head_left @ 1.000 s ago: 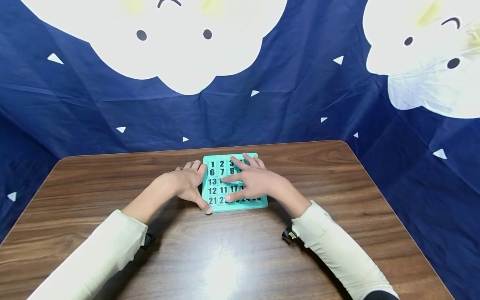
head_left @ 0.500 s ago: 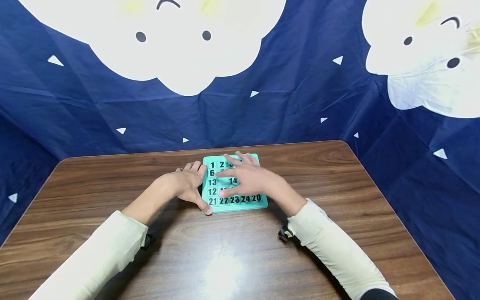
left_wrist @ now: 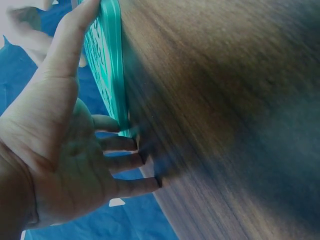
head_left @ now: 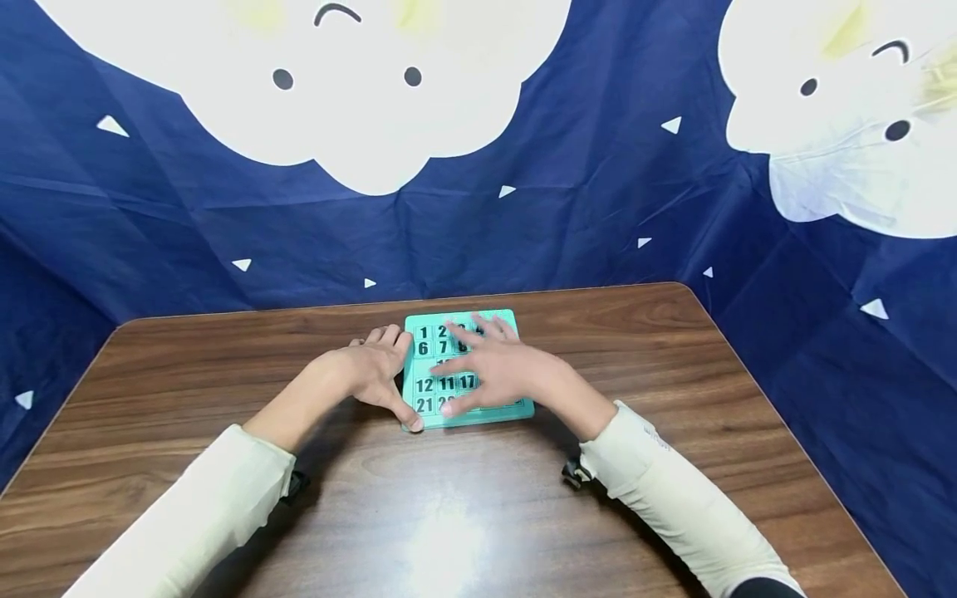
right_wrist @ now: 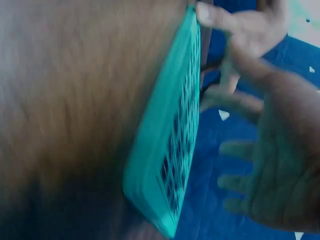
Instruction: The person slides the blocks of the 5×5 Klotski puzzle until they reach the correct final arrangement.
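Observation:
A turquoise sliding number puzzle [head_left: 516,411] lies flat on the wooden table. Its black-numbered tiles sit in rows, partly covered by my right hand. My left hand [head_left: 370,370] rests along the left edge, thumb at the near left corner and fingers pointing away, fairly straight. In the left wrist view, the left thumb and index finger touch the frame. Spread over the tiles is my right hand [head_left: 504,370], its index fingertip by the left end of the third row, where a blank spot shows. The right wrist view blurs the puzzle and right hand [right_wrist: 282,155]; contact there is unclear.
The brown wood-grain table [head_left: 314,531] extends around the puzzle, with a bright glare patch near its front. A dark blue cloth [head_left: 598,199] with white clouds and triangles hangs behind the back edge and at the sides. Both wrists wear small black devices.
The 14 tile, then apparently the 13 tile, have slid right one place under my right hand. My right hand shifted left and away, then slightly back. My left hand stayed put.

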Available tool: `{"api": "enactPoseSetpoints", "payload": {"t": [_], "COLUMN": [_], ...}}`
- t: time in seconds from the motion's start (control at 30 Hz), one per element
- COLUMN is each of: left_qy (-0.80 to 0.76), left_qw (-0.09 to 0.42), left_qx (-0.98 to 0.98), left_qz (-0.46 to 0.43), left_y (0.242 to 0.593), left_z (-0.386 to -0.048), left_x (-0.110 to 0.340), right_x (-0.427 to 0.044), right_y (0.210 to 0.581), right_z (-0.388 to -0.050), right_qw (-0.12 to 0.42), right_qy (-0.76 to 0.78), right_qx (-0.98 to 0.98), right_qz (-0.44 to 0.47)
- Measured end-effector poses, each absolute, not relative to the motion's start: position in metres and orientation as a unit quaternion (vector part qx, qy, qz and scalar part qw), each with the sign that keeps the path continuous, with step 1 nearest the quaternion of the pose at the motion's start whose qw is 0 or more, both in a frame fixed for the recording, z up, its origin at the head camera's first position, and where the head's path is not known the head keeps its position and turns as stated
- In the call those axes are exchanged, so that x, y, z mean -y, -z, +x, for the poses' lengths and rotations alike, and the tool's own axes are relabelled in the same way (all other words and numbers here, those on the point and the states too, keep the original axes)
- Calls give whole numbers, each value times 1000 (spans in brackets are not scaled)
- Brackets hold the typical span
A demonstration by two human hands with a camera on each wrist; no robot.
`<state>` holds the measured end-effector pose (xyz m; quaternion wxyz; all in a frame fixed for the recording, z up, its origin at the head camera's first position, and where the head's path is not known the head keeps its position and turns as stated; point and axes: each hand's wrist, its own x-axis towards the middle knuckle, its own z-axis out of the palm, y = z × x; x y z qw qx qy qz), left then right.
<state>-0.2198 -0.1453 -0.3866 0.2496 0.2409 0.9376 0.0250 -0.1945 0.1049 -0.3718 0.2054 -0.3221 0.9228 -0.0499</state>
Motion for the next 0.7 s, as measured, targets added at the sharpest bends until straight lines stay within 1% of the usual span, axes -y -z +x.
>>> {"api": "enactPoseSetpoints", "payload": {"t": [0.07,0.17,0.27,0.37,0.5,0.6,0.7], "left_qy": [-26,-26,-24,-23,-29,-35,-39], "left_qw": [254,257,259,261,253,246,243], "left_qx": [-936,-936,-936,-936,-938,-939,-938], "left_qz": [240,240,238,235,235,239,245], "left_y": [387,387,387,388,389,390,389], "left_z": [-220,-220,-221,-221,-220,-219,-218], "left_x": [146,146,147,147,148,148,150], "right_x": [-100,-91,-84,-86,-110,-138,-163], "right_y": [374,375,375,376,373,367,365], "right_z": [-191,-191,-198,-204,-203,-196,-189], "right_qw": [216,223,212,196,170,153,148], "right_qy": [54,31,10,23,73,87,85], "right_qx": [-915,-920,-931,-933,-933,-939,-945], "right_qz": [-336,-321,-297,-299,-308,-294,-279]}}
